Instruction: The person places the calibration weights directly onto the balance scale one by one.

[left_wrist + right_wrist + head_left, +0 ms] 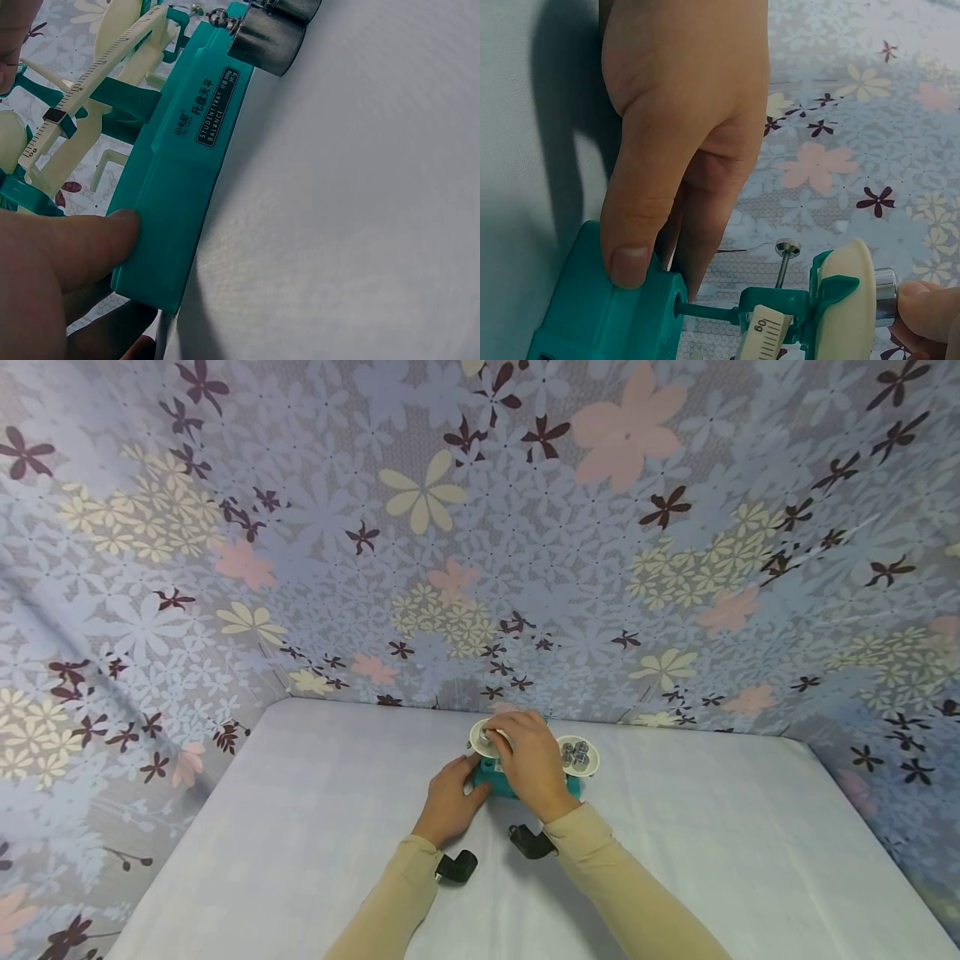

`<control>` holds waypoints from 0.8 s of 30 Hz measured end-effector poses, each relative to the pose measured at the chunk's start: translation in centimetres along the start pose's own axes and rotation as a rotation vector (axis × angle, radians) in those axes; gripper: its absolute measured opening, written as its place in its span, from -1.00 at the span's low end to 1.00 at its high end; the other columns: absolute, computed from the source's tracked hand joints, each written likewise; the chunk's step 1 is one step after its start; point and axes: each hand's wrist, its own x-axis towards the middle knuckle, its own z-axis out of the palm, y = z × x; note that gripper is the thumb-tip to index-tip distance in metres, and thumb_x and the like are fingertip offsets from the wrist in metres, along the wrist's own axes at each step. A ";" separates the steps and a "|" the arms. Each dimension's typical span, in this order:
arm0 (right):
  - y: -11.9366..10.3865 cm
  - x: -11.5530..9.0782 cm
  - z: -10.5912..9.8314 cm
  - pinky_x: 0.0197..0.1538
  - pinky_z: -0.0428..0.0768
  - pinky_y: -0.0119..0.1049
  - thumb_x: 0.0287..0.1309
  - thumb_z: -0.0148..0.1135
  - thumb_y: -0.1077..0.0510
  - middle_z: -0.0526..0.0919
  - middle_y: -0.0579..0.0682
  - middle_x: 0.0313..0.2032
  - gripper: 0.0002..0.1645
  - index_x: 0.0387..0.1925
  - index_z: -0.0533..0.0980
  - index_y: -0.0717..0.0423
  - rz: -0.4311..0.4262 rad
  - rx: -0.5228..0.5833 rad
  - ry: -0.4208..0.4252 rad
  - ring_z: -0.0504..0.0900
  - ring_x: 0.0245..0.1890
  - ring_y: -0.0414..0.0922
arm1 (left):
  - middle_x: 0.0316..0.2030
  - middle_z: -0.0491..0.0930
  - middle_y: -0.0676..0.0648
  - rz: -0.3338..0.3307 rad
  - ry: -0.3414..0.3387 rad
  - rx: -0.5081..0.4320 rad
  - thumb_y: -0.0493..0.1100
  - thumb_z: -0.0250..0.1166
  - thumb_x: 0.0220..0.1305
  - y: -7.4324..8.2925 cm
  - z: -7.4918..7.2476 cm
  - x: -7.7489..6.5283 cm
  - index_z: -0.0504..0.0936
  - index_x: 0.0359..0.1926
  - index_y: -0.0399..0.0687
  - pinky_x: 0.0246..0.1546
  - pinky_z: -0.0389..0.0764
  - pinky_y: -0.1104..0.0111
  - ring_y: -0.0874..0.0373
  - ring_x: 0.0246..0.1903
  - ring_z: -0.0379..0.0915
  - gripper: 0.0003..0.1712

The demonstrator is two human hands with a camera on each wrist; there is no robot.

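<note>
A teal toy balance (573, 786) with two cream pans stands near the table's far edge. My left hand (452, 795) grips the left end of its base (187, 172), thumb (71, 247) on the front face and fingers behind. My right hand (525, 758) reaches over the left pan (478, 737) and pinches a small metal weight (886, 295) against that pan (847, 307). The right pan (579, 757) holds several metal weights. The cream graduated beam (90, 75) with its slider runs above the base. One metal weight (274, 41) sits by the base's far end.
The white table (712, 860) stretches wide on both sides of the balance. Flowered cloth (450, 527) rises as a wall behind and at both sides. Black wrist cameras (457, 866) sit on my sleeves.
</note>
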 end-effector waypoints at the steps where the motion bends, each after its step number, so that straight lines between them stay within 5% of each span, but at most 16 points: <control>1: 0.0 0.0 0.0 0.04 0.65 -0.06 0.26 0.36 0.19 0.75 0.03 -0.13 -0.87 -0.18 0.73 0.08 -0.003 -0.004 0.000 0.62 -0.05 0.03 | 0.28 0.48 -0.30 -0.002 -0.002 -0.001 -0.09 0.24 0.40 0.0 0.0 0.0 0.42 0.39 -0.27 0.36 0.30 -0.15 -0.24 0.36 0.28 -0.38; 24: -0.3 0.0 0.8 -0.09 0.67 -0.08 0.23 0.39 0.21 0.76 0.05 -0.20 -0.90 -0.23 0.73 0.12 0.002 -0.091 0.038 0.62 -0.16 0.04 | 0.28 0.48 -0.30 0.016 0.000 0.018 -0.10 0.24 0.39 -0.1 0.1 0.0 0.42 0.38 -0.30 0.36 0.28 -0.16 -0.23 0.35 0.30 -0.38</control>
